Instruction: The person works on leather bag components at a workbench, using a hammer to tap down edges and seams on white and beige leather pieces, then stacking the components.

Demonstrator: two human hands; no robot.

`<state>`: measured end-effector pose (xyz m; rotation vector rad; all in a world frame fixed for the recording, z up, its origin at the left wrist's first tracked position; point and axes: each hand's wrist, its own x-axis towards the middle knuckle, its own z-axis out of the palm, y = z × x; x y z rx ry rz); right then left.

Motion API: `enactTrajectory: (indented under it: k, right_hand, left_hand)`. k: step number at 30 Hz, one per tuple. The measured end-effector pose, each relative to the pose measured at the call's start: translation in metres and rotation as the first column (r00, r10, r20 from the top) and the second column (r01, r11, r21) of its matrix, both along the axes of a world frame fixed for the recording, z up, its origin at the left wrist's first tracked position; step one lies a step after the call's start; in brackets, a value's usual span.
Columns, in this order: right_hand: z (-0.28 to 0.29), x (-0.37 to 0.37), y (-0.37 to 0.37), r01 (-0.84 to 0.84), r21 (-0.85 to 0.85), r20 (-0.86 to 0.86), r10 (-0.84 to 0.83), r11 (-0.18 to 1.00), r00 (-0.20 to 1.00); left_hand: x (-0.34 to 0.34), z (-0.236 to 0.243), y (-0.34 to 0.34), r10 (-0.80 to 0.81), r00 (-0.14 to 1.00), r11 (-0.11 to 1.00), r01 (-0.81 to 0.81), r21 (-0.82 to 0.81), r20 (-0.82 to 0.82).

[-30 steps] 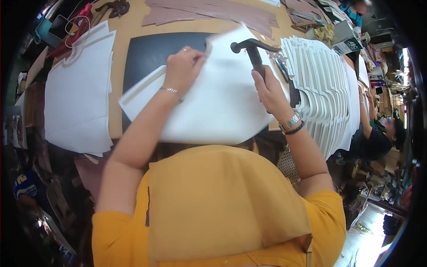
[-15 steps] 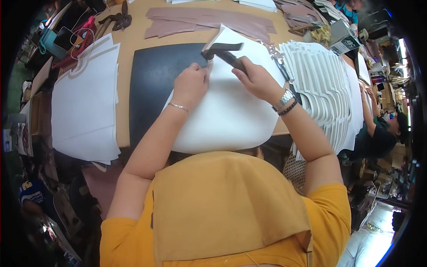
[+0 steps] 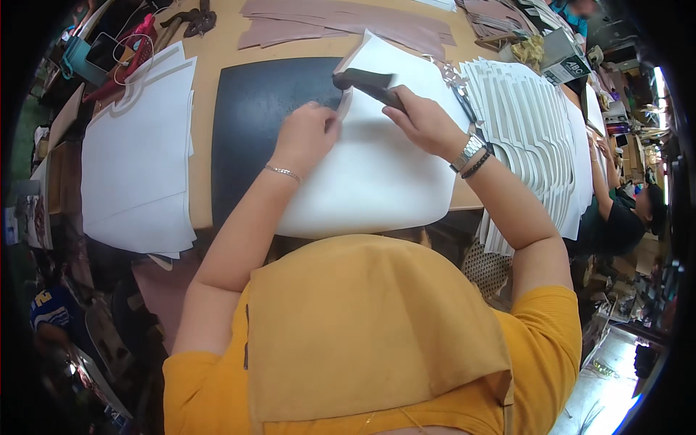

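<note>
My right hand (image 3: 429, 125) is wrapped around the handle of a hammer (image 3: 371, 81). The hammer's dark head is over the left edge of a large white sheet (image 3: 391, 174), at a narrow brownish strip along that edge. Whether the head touches the strip, I cannot tell. With fingers bent together, my left hand (image 3: 308, 134) grips the same edge just nearer to me than the hammer head. Its fingertips are partly blurred. The sheet lies partly over a dark flat board (image 3: 250, 138) on the table, and its near end hangs toward my apron.
White cut sheets (image 3: 138, 174) are stacked at the left. Layered white curved pieces (image 3: 522, 138) lie at the right, beside small metal tools (image 3: 462, 98). Mauve strips (image 3: 341, 25) lie across the far side, with dark pliers-like tools (image 3: 199, 20) at far left. Another person (image 3: 616, 217) works at the right.
My view has shifted slightly, so the table sits higher in the picture. My left hand has slid a little nearer to me along the sheet's edge. The hammer stays over that edge.
</note>
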<state>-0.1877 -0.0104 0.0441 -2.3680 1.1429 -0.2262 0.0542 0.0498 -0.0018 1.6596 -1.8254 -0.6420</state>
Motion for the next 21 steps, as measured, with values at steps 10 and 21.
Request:
enactTrajectory:
  k: [10,21]
  right_hand:
    - [0.001,0.002,0.015,-0.032,0.04,0.031,0.031,0.999,0.999]
    - [0.003,0.007,0.037,-0.003,0.117,-0.13,0.019,0.993,0.991]
  left_hand:
    - [0.011,0.007,0.018,-0.042,0.999,0.999,0.042,0.014,-0.017]
    - [0.012,0.013,0.033,0.043,0.999,0.999,-0.043,0.0,-0.029]
